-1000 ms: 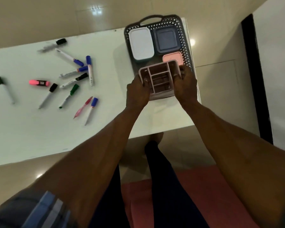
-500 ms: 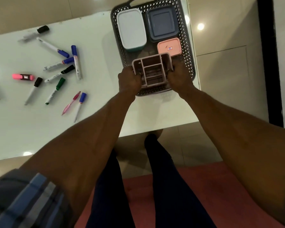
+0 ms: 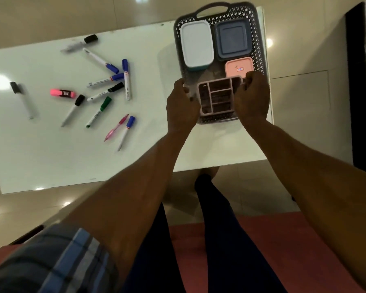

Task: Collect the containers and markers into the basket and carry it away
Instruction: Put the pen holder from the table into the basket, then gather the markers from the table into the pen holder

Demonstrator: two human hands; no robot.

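Observation:
A grey perforated basket point(image 3: 260, 49) stands on the right end of the white table point(image 3: 51, 157). Inside it are a white-lidded container point(image 3: 195, 43), a blue-grey container point(image 3: 232, 40) and a small pink container point(image 3: 238, 66). A pink divided organizer point(image 3: 219, 97) sits in the basket's near end. My right hand point(image 3: 251, 100) grips its right side. My left hand point(image 3: 182, 106) is just off its left edge with fingers loosely curled and a small gap between. Several markers lie loose on the table's left, among them a pink highlighter point(image 3: 62, 93), a green marker point(image 3: 98, 112) and a blue marker point(image 3: 126, 79).
The basket fills the table's right end, its handle point(image 3: 212, 8) at the far side. A glossy tiled floor point(image 3: 300, 102) surrounds the table. My legs and a red mat point(image 3: 188, 261) are below the table's near edge. A dark door frame point(image 3: 357, 92) runs along the right.
Both hands carried the pink organizer forward and down into the basket's near end. The left hand has since come off its left side.

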